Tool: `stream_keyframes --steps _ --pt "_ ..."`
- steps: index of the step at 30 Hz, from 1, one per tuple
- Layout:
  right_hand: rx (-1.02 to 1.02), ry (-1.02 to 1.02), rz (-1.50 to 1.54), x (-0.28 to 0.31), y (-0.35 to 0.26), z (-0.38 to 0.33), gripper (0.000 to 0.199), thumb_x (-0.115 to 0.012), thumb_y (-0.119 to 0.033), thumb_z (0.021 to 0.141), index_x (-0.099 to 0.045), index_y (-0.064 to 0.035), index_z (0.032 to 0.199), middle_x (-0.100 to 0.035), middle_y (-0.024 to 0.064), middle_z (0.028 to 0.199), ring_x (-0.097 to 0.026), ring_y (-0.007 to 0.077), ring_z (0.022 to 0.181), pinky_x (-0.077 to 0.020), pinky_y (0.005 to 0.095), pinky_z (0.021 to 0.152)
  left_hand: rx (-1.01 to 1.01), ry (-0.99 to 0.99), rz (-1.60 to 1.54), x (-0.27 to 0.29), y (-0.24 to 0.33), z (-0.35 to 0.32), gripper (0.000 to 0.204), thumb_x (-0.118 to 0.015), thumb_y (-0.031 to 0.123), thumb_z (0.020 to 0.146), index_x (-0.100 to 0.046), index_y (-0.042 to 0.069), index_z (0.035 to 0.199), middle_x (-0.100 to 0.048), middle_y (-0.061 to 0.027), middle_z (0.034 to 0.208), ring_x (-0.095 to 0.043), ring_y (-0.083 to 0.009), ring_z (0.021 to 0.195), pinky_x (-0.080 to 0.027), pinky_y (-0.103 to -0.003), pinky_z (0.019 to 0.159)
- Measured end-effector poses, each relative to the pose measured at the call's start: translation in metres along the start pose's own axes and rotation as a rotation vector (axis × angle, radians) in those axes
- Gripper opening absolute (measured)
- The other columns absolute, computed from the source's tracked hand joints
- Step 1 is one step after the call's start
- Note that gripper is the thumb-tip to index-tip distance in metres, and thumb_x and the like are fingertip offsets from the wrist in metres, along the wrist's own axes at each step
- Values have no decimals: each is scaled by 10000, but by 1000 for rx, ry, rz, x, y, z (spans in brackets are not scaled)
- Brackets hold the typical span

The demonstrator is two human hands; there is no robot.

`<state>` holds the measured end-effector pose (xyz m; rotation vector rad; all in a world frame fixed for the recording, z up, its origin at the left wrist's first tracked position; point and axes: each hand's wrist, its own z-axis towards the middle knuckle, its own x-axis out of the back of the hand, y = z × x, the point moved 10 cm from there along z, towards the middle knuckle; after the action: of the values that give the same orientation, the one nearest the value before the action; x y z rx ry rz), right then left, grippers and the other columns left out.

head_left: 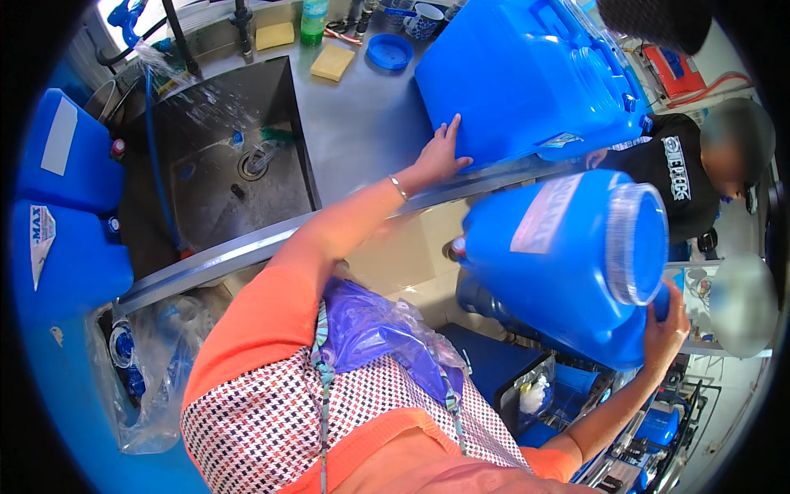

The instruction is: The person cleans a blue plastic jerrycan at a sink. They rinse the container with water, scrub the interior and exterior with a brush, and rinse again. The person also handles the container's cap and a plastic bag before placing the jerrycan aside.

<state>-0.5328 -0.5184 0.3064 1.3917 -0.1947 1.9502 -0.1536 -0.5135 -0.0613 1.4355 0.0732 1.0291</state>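
Left hand (439, 158), fingers spread wide, rests against the big blue jerrycan (502, 90) on the tabletop (358, 123); right hand (666, 329), fingers curled, grips the lidded blue container (568, 263), tilted beside the edge.

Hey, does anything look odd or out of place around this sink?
Yes: water sprays from the blue tap into the sink, apparently unattended, since the left hand seems to rest against one blue container and the right hand holds a tilted jug.
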Motion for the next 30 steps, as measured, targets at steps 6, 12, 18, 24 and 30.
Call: stream_keyframes --steps 6,12,18,24,30 --pt "-224 274 284 15 -9 11 377 -702 -53 789 -576 21 1136 -681 156 980 -650 225 884 -500 354 789 0 -107 -1075 191 -35 -46 458 -499 424 986 -629 95 1276 -652 -30 1232 -565 -139 1167 -411 -319 982" --pt "3 95 1141 -48 -218 113 448 -651 -8 862 -495 -15 1282 -597 10 934 -532 61 734 -432 196 592 -192 580 -278 440 -64 -164 445 -575 264 944 -557 32 1324 -527 -151 1393 -504 -263 1275 -361 -380 1089" --pt "-42 -647 1783 -138 -510 162 303 -685 -134 870 -568 -10 1120 -587 34 870 -580 118 710 -485 268 607 185 537 115 476 -131 -223 519 -639 193 881 -511 91 1374 -465 -159 1425 -472 -296 1292 -419 -376 1025" --pt "-124 -1140 1805 -232 -746 133 244 -646 -110 890 -562 4 1087 -616 100 922 -629 196 751 -538 328 653 259 575 -21 497 -187 -231 278 -618 175 885 -647 26 1118 -632 -191 1136 -630 -337 987 -528 -444 809" --pt "-6 -1360 1723 -243 -806 112 391 -590 -76 912 -485 19 1276 -607 64 952 -647 153 829 -553 320 705 336 411 332 504 -203 -228 412 -549 328 944 -625 -29 1135 -644 -246 1095 -642 -373 975 -504 -429 870"
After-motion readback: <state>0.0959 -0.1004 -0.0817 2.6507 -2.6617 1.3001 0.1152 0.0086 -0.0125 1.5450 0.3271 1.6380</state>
